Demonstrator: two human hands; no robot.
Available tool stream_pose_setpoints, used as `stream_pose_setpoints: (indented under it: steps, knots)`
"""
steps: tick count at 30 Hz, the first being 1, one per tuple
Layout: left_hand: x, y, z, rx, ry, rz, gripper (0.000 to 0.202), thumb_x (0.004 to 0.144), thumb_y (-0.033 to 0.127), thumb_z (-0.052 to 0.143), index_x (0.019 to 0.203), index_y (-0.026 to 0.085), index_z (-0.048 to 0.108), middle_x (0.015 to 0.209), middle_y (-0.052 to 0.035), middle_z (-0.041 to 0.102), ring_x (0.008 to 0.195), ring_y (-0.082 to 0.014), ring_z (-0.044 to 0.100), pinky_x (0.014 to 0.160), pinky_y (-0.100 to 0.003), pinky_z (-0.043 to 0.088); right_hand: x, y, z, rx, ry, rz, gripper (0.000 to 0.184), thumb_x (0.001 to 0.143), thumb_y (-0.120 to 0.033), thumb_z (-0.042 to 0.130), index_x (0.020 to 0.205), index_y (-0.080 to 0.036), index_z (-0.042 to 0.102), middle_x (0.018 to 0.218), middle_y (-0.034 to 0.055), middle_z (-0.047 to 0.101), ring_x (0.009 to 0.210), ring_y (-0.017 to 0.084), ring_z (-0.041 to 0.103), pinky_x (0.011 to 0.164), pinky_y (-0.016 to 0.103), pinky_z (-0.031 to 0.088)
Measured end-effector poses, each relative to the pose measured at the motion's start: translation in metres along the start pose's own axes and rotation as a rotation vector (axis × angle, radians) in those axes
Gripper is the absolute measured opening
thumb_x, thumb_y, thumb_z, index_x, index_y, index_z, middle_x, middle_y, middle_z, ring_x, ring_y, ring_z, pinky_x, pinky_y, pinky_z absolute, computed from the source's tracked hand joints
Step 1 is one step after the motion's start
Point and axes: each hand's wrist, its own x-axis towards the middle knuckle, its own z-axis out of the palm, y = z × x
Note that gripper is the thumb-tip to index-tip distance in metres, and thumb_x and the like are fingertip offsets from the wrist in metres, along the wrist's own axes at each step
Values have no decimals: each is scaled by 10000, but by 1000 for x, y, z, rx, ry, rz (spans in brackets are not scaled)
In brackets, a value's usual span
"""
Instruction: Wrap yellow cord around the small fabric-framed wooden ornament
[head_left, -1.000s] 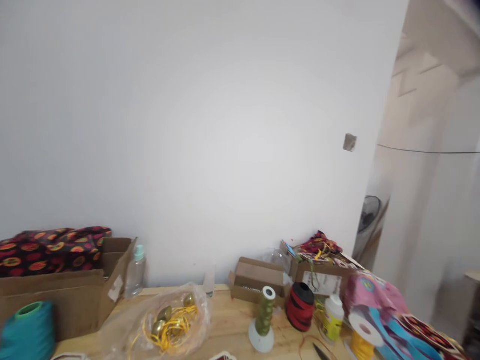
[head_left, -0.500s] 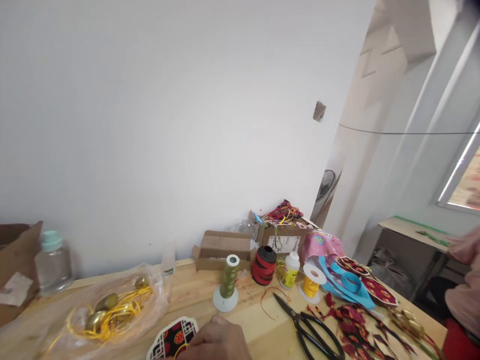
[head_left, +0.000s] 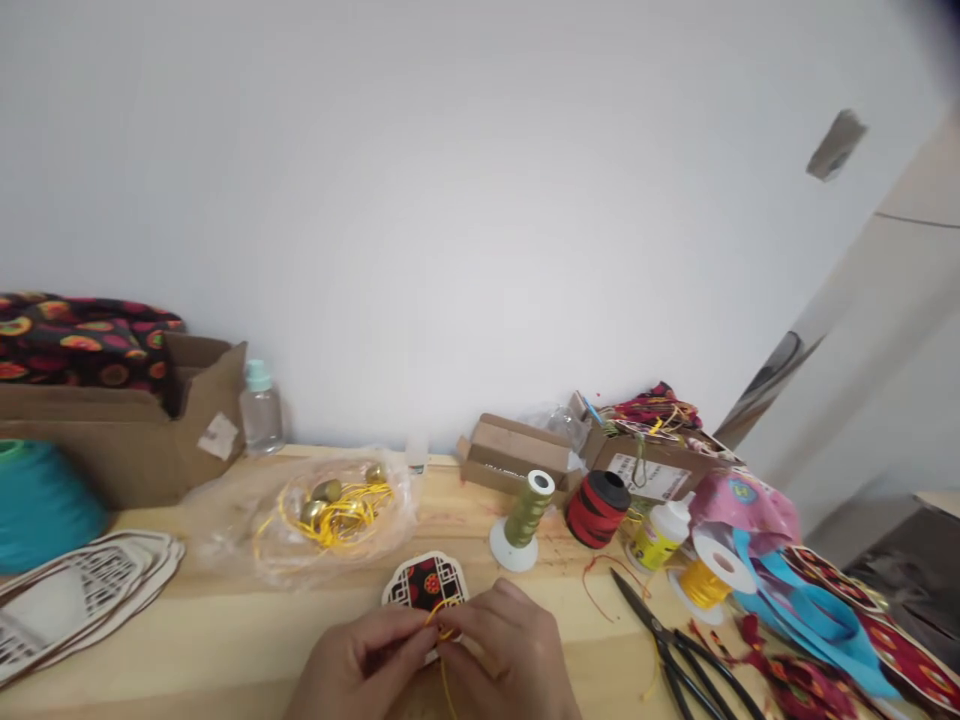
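Observation:
My left hand (head_left: pixel 367 660) and my right hand (head_left: pixel 506 645) meet at the lower middle, fingertips pinched together on a thin yellow cord (head_left: pixel 444 606). A loop of the cord shows between the fingers, and a loose end hangs below them. Just behind the fingertips lies a wooden ornament (head_left: pixel 427 580) with a white cut-out lattice edge and dark patterned fabric with a red flower. My hands cover its near part, so I cannot tell whether the cord is fastened to it.
Black scissors (head_left: pixel 667 640) lie to the right, beside a yellow cord spool (head_left: pixel 709 580), a glue bottle (head_left: pixel 660 535), red thread (head_left: pixel 598 510) and a green spool (head_left: pixel 529 520). A plastic bag with bells (head_left: pixel 337 505) lies left. Lattice panels (head_left: pixel 82 590) and a teal cone (head_left: pixel 45 505) sit further left.
The view has swung left and down, bringing the teal cone, lattice panels and fabric-filled box into sight. Both hands now show together on the cord; earlier only one hand was visible at the ornament.

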Motion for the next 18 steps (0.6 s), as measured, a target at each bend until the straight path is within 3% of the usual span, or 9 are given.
stream_pose_setpoints:
  steps: [4, 10, 18]
  knots:
    - [1, -4, 1, -52, 35, 6, 167, 672, 243, 565, 774, 223, 695, 704, 5, 701, 715, -197, 604, 651, -235, 474, -1, -1, 0, 59, -39, 95, 153, 699, -173, 529, 812, -214, 624, 682, 20, 648, 623, 142, 536, 567, 224, 406]
    - [0, -2, 3, -313, 92, -76, 167, 635, 195, 598, 799, 183, 629, 689, -1, 692, 680, -174, 624, 631, -249, 499, -3, 5, 5, 156, -91, 266, 182, 675, -205, 579, 849, -209, 632, 615, 2, 594, 538, 115, 470, 502, 201, 374]
    - [0, -3, 0, -176, 91, -29, 276, 632, 223, 605, 904, 188, 576, 710, -11, 689, 715, -180, 619, 668, -257, 477, -3, 5, 8, 441, -97, 396, 130, 689, -229, 571, 771, -166, 650, 645, 16, 537, 495, 80, 405, 442, 182, 324]
